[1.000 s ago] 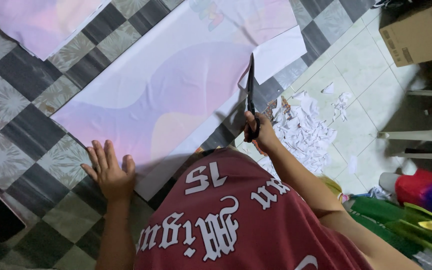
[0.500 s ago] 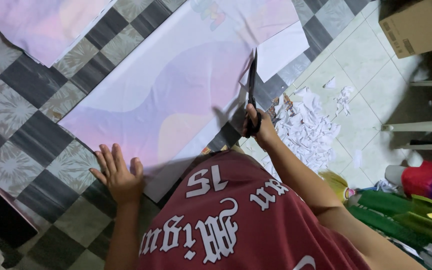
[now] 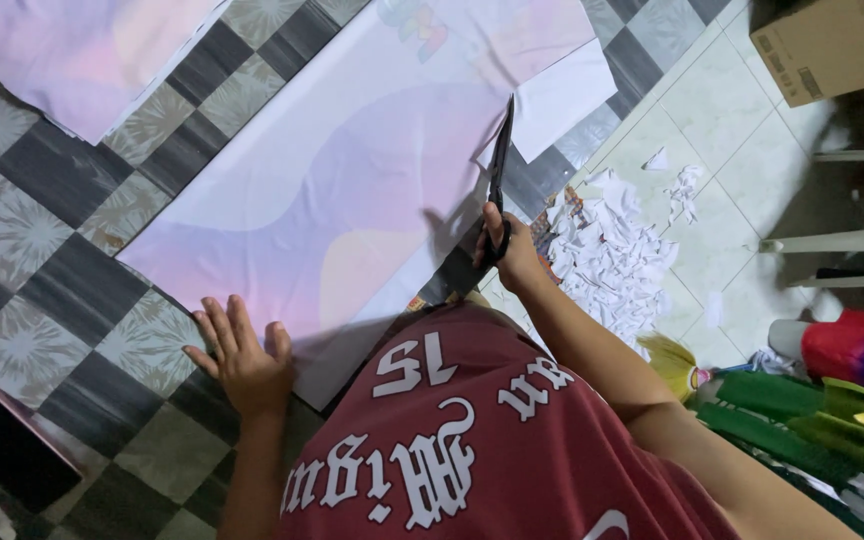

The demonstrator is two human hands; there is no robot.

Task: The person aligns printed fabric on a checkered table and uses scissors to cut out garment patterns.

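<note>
— Right hand [image 3: 514, 252] clamped on the handles of black scissors [image 3: 499, 180], blades up along the right edge of the big pastel printed sheet [image 3: 352, 190] spread on the checkered floor [image 3: 52, 250]. Left hand [image 3: 242, 352] flat, fingers spread, pressing down the sheet's near corner. Hands well apart.

— Risks from here?

— Likely a wandering cut: only one corner pinned, the long sheet otherwise loose on smooth tile, so a push of the blades could slide or buckle it and pull the line off the edge of the print. Possibly a tear too, where the cut white strip [image 3: 562, 100] hangs off near the blade tips. Left hand far from the blades, so little danger of a nick there. Kneeling on the sheet's near edge could crease it; hard to tell, with the red shirt [image 3: 472, 440] covering that part.

— Counts?

— One pair of scissors. Two printed sheets: the one under the blades, and another [image 3: 82, 50] at the floor's far left corner. One heap of white paper scraps [image 3: 612, 255] just right of the scissor hand, pieces too many to count. One cardboard box [image 3: 832, 45] at the far right corner. Coloured rolls [image 3: 832, 400] at the near right, number unclear.
</note>
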